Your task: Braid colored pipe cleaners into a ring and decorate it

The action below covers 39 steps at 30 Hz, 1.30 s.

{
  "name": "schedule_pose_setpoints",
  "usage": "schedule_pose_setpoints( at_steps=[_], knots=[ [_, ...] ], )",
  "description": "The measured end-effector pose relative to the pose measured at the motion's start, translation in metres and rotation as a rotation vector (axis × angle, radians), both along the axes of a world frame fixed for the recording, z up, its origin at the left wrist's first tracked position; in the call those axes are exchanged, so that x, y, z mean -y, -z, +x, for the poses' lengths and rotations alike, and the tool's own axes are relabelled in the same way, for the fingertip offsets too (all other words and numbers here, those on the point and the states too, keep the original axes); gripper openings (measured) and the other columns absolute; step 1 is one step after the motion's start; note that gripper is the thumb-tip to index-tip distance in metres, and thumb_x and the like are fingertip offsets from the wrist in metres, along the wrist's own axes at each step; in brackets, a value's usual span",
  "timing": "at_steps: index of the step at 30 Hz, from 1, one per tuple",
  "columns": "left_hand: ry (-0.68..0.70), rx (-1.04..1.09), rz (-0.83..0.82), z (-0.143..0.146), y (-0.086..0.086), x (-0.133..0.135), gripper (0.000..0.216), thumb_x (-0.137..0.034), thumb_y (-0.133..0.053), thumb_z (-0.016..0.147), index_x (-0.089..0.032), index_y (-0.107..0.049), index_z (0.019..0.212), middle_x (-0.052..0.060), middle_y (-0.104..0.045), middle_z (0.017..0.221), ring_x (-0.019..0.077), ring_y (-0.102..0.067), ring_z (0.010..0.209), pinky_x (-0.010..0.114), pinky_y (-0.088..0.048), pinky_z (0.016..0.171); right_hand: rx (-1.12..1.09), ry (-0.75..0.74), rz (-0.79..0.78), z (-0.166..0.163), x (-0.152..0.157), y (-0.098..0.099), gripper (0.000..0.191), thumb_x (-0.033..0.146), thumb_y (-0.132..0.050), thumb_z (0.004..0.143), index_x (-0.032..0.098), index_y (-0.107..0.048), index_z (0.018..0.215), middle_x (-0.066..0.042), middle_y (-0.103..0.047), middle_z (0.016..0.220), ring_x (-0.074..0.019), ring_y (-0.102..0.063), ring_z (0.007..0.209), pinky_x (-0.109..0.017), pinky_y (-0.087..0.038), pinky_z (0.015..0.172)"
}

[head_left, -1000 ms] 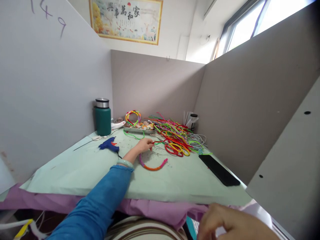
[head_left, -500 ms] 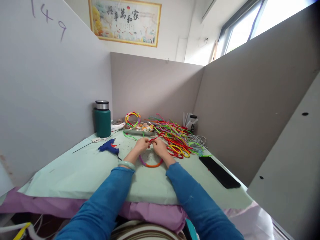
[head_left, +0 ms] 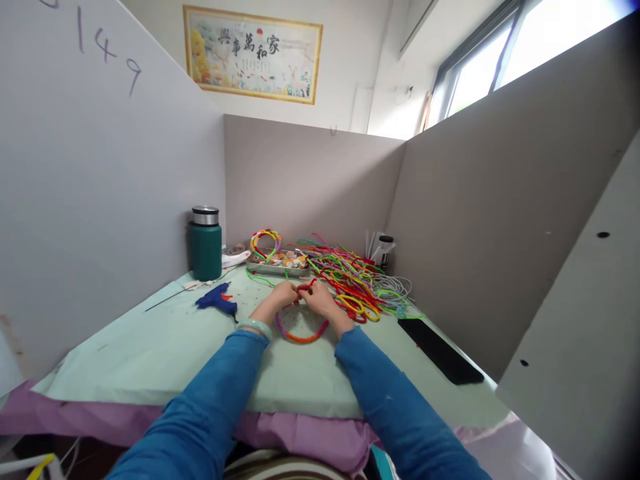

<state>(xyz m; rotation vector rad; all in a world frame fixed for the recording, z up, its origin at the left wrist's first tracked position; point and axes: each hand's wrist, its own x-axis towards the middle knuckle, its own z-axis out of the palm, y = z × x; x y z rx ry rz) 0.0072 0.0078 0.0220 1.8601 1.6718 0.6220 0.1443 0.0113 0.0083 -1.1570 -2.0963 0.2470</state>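
Note:
My left hand point(head_left: 281, 298) and my right hand point(head_left: 317, 300) meet at the middle of the table, both pinching a red pipe cleaner point(head_left: 305, 287) between their fingertips. Just below them lies an orange and purple curved band point(head_left: 302, 335) on the pale green table cover point(head_left: 150, 347). A jade bracelet sits on my left wrist. Both arms wear blue sleeves.
A pile of coloured pipe cleaners point(head_left: 357, 280) lies right of my hands. Behind stand a metal tray point(head_left: 277, 261) with small pieces and coloured hoops, a green flask point(head_left: 205, 243), and a blue glue gun point(head_left: 217, 301). A black phone point(head_left: 440, 341) lies at right. Grey partitions enclose three sides.
My right hand has come up from below the table edge to join the left at the red pipe cleaner. Both hands now hold it above the curved band.

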Motion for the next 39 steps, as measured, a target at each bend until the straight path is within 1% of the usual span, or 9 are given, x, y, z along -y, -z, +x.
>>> schedule_pose_setpoints(
  at_steps=[2, 5, 8, 10, 16, 20, 28, 36, 39],
  knots=[
    [-0.017, -0.012, -0.048, 0.001, -0.003, -0.003, 0.015, -0.019, -0.055, 0.072, -0.011, -0.066, 0.065, 0.000, -0.050, 0.045, 0.0092, -0.039, 0.041, 0.023, -0.032, 0.047, 0.061, 0.067, -0.069, -0.001, -0.004, -0.011, 0.026, 0.027, -0.050, 0.081, 0.016, -0.070, 0.069, -0.004, -0.067, 0.068, -0.0153, -0.057, 0.063, -0.023, -0.037, 0.059],
    [-0.052, 0.043, -0.005, 0.000, 0.003, -0.006, 0.016, -0.019, -0.055, 0.073, -0.010, -0.068, 0.070, 0.001, -0.053, 0.047, 0.0092, -0.040, 0.042, 0.022, -0.033, 0.047, 0.102, 0.106, -0.113, -0.003, -0.008, -0.016, 0.020, 0.026, -0.055, 0.077, 0.015, -0.069, 0.068, -0.004, -0.066, 0.066, -0.0140, -0.055, 0.061, -0.022, -0.035, 0.056],
    [0.008, 0.097, 0.139, -0.003, 0.014, -0.005, 0.018, -0.020, -0.054, 0.072, -0.011, -0.069, 0.072, 0.002, -0.060, 0.056, 0.0105, -0.047, 0.050, 0.021, -0.035, 0.050, -0.038, 0.152, 0.026, -0.005, -0.003, -0.005, 0.019, 0.025, -0.053, 0.079, 0.018, -0.071, 0.079, -0.004, -0.069, 0.077, -0.0149, -0.058, 0.070, -0.022, -0.037, 0.063],
    [0.063, 0.093, 0.209, -0.005, 0.018, -0.003, 0.018, -0.019, -0.053, 0.071, -0.011, -0.069, 0.072, 0.003, -0.062, 0.059, 0.0116, -0.049, 0.055, 0.021, -0.035, 0.052, -0.097, 0.148, 0.068, -0.006, 0.001, 0.005, 0.020, 0.026, -0.052, 0.080, 0.018, -0.071, 0.080, -0.005, -0.069, 0.081, -0.0160, -0.059, 0.074, -0.023, -0.039, 0.066],
    [0.080, 0.114, 0.182, -0.003, 0.016, 0.007, 0.019, -0.014, -0.051, 0.069, -0.011, -0.069, 0.073, 0.002, -0.061, 0.059, 0.0100, -0.044, 0.049, 0.022, -0.033, 0.050, -0.171, 0.168, 0.051, -0.003, 0.001, 0.015, 0.021, 0.025, -0.052, 0.080, 0.017, -0.071, 0.074, -0.005, -0.069, 0.074, -0.0162, -0.059, 0.069, -0.024, -0.039, 0.063],
    [0.072, 0.076, 0.213, -0.002, 0.015, 0.008, 0.017, -0.017, -0.052, 0.072, -0.011, -0.068, 0.069, 0.002, -0.059, 0.057, 0.0114, -0.046, 0.052, 0.023, -0.035, 0.053, -0.213, 0.138, 0.049, 0.001, -0.003, 0.015, 0.021, 0.027, -0.054, 0.081, 0.017, -0.072, 0.077, -0.005, -0.070, 0.075, -0.0163, -0.060, 0.071, -0.023, -0.040, 0.064],
    [0.031, -0.006, 0.359, -0.005, 0.014, 0.002, 0.024, -0.020, -0.047, 0.078, -0.013, -0.069, 0.072, 0.005, -0.067, 0.071, 0.0136, -0.055, 0.067, 0.022, -0.037, 0.061, -0.330, 0.082, 0.126, 0.002, 0.000, 0.014, 0.021, 0.027, -0.054, 0.081, 0.018, -0.073, 0.082, -0.004, -0.068, 0.078, -0.0176, -0.059, 0.079, -0.026, -0.042, 0.073],
    [-0.020, -0.033, 0.338, -0.006, 0.013, -0.001, 0.022, -0.021, -0.049, 0.079, -0.014, -0.070, 0.073, 0.006, -0.069, 0.076, 0.0147, -0.058, 0.072, 0.022, -0.039, 0.065, -0.339, -0.033, 0.155, 0.002, 0.000, 0.014, 0.017, 0.023, -0.056, 0.080, 0.019, -0.069, 0.070, -0.004, -0.067, 0.084, -0.0168, -0.058, 0.085, -0.028, -0.041, 0.082],
    [-0.032, 0.002, 0.323, -0.006, 0.014, 0.000, 0.021, -0.023, -0.051, 0.078, -0.013, -0.068, 0.071, 0.006, -0.068, 0.071, 0.0145, -0.057, 0.069, 0.022, -0.039, 0.062, -0.365, 0.018, 0.117, 0.002, 0.001, 0.013, 0.017, 0.024, -0.055, 0.079, 0.018, -0.070, 0.072, -0.004, -0.067, 0.082, -0.0168, -0.058, 0.084, -0.027, -0.042, 0.080]
  ],
)
